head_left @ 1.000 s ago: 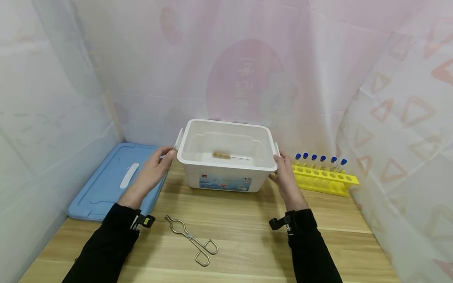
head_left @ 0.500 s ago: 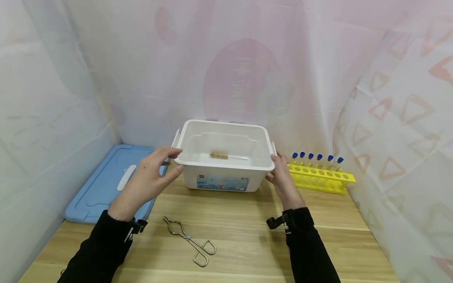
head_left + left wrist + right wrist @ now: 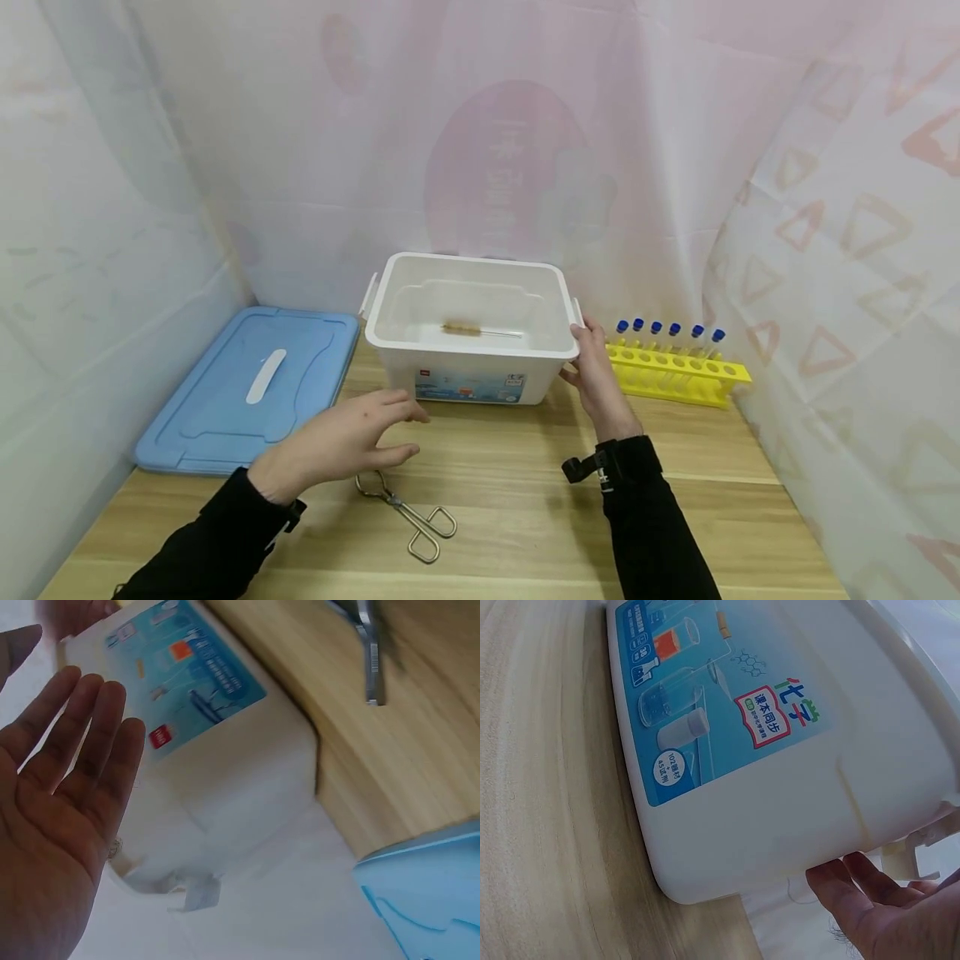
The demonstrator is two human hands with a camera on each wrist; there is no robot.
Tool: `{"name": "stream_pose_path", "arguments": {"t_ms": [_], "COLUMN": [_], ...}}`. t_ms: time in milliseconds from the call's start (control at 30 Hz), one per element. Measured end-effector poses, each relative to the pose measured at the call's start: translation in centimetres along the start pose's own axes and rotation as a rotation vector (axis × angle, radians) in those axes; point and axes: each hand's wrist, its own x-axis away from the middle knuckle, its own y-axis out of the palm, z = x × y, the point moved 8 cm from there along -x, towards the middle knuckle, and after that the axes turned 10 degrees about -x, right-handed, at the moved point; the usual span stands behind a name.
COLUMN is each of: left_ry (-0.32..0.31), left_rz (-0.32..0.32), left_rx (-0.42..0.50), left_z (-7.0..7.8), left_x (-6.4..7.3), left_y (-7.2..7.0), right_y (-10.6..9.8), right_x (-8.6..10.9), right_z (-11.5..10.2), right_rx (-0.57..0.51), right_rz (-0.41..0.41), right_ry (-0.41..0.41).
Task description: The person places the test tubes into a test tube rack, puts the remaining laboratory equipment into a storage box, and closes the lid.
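My left hand (image 3: pixel 347 439) hovers over the table in front of the white plastic storage box (image 3: pixel 399 371), fingers extended and apart, palm bare in the left wrist view. Metal crucible tongs (image 3: pixel 412 514) lie just below it, their tips hidden behind the hand in the head view. My right hand (image 3: pixel 598 383) holds the box's right end by the rim and handle; in the right wrist view its fingers (image 3: pixel 836 881) touch the end wall. Inside the uncovered box lies a tube brush (image 3: pixel 462 330) with tan bristles and a thin wire stem.
A blue lid (image 3: pixel 217 392) with a white handle lies on the table at the left. To the right of the box stands a yellow test tube rack (image 3: pixel 667 360) with several blue-capped tubes. Cloth walls (image 3: pixel 645 150) enclose the table's back and sides.
My left hand let go of the box's left handle, lifted off and came back toward me, over the tongs. The right hand has stayed at the box's right end.
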Motion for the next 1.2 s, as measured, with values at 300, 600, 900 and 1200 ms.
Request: {"name": "stream_pose_path", "arguments": {"t_ms": [300,600,900,1200], "left_ry": [0.139,0.250,0.223,0.245], "left_rz": [-0.167,-0.272,-0.351,-0.410], "left_rx": [-0.045,-0.031,-0.036,-0.113], "left_z": [0.8,1.9,2.4,2.7], "left_x": [0.2,0.6,0.9,0.4], "left_y": [2.0,3.3,4.7,6.2], "right_y": [0.0,0.0,-0.1,-0.2], "right_x": [-0.1,-0.4,-0.4,-0.3], "right_z": [-0.1,0.1,0.2,0.2], "right_rx": [0.018,0.012,0.010,0.015], "right_rz": [-0.005,-0.003,-0.007,-0.013], "right_ry": [-0.005,-0.006,-0.007,-0.013]}}
